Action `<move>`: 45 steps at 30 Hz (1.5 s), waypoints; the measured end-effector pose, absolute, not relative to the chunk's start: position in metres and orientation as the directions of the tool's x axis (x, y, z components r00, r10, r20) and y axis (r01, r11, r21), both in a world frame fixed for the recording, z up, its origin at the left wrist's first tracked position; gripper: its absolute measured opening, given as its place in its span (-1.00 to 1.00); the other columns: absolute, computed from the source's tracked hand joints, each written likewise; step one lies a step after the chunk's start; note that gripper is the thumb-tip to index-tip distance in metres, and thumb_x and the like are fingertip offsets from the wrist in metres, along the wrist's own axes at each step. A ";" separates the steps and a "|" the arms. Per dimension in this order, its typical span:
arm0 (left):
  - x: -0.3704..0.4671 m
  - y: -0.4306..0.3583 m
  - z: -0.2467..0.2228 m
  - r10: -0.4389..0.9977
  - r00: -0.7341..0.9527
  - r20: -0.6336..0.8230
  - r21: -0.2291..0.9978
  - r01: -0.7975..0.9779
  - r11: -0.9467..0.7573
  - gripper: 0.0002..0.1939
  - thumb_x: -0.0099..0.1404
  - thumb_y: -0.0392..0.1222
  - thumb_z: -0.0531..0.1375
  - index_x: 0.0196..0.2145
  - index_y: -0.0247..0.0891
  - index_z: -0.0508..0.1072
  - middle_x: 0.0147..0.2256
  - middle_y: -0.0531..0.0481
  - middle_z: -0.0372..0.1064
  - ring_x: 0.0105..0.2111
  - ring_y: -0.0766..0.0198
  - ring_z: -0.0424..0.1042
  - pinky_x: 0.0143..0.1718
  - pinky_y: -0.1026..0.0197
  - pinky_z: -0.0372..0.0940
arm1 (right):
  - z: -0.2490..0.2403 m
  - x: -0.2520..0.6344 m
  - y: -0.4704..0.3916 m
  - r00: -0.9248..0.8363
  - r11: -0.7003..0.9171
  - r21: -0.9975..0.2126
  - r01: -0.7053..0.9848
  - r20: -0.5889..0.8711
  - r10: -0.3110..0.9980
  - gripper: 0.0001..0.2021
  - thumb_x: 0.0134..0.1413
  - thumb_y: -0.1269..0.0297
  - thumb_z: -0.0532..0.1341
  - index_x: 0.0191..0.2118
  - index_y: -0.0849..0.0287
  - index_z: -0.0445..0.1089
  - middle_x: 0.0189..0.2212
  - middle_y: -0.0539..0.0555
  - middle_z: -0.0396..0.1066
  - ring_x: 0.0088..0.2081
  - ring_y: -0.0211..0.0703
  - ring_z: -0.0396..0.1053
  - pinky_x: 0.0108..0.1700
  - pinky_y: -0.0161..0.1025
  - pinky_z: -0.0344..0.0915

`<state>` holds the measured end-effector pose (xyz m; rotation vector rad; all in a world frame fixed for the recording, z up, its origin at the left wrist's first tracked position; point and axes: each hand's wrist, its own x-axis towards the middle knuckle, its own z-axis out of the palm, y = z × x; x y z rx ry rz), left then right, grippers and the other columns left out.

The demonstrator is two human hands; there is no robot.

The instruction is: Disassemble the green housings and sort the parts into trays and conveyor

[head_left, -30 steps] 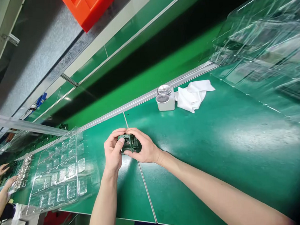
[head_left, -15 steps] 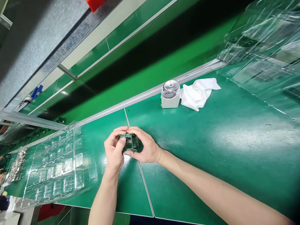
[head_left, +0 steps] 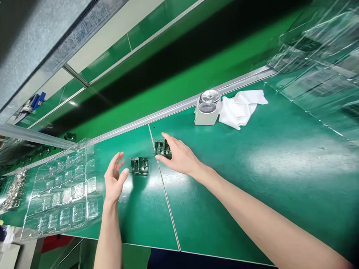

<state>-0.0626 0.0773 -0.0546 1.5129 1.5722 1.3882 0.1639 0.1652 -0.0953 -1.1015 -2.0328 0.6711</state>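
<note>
My left hand [head_left: 114, 180] is open, its fingers curved and apart with nothing in them. Just to its right, a dark green circuit board assembly [head_left: 139, 166] rests on the green mat. My right hand [head_left: 181, 154] is around a second circuit board assembly [head_left: 161, 149], thumb at the near edge and fingers at the far edge. Part of that second piece is hidden by the hand. It is close to the mat seam, a little farther from me than the first piece.
A clear plastic blister tray [head_left: 60, 193] lies at left, with a heap of small metal parts [head_left: 15, 189] beyond it. Near the back rail stand a pale holder with two round metal tops [head_left: 207, 110] and a crumpled white cloth [head_left: 240, 107]. Stacked clear trays [head_left: 327, 62] occupy the right.
My hands were together around green board work; now they are apart. The left has moved left, away from one assembly on the mat. The right has moved slightly farther away with another.
</note>
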 end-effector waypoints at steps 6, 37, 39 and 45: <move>-0.083 0.075 -0.087 0.997 -0.072 0.010 0.911 0.412 0.020 -0.10 0.06 0.06 0.39 0.28 -0.13 0.14 0.28 -0.22 0.13 0.28 -0.02 0.14 0.31 -0.06 0.04 | -0.086 0.167 0.161 -0.383 0.376 -0.704 0.602 0.159 0.910 -0.34 0.13 0.07 0.15 0.27 0.30 0.04 0.17 0.38 0.26 0.17 0.28 0.27 0.09 0.19 0.31; -0.034 0.027 -0.070 0.975 -0.035 0.220 0.975 -0.008 -0.221 -0.34 0.09 0.01 0.39 0.13 -0.13 0.34 0.05 -0.23 0.41 0.06 0.05 0.42 -0.11 0.19 0.46 | 0.006 0.177 0.057 -0.606 0.783 -0.295 0.548 0.506 0.614 -0.48 0.20 0.33 0.17 0.21 0.51 0.16 0.04 0.38 0.40 0.09 0.12 0.37 0.00 -0.08 0.48; -0.031 0.026 -0.069 0.973 -0.028 0.229 0.973 -0.003 -0.229 -0.34 0.10 0.02 0.39 0.13 -0.12 0.35 0.04 -0.22 0.41 0.07 0.07 0.41 -0.08 0.18 0.45 | 0.006 0.177 0.056 -0.615 0.783 -0.311 0.538 0.490 0.617 -0.44 0.21 0.31 0.16 0.25 0.46 0.11 0.06 0.38 0.38 0.10 0.15 0.36 -0.01 -0.05 0.48; -0.028 0.022 -0.071 0.970 -0.026 0.240 0.966 0.105 -0.236 -0.33 0.12 0.11 0.34 0.14 -0.16 0.33 0.02 -0.26 0.42 0.02 0.04 0.45 -0.16 0.18 0.48 | 0.006 0.177 0.054 -0.620 0.766 -0.389 0.511 0.450 0.642 -0.33 0.21 0.30 0.16 0.36 0.31 -0.07 0.13 0.34 0.33 0.11 0.22 0.35 0.01 0.03 0.49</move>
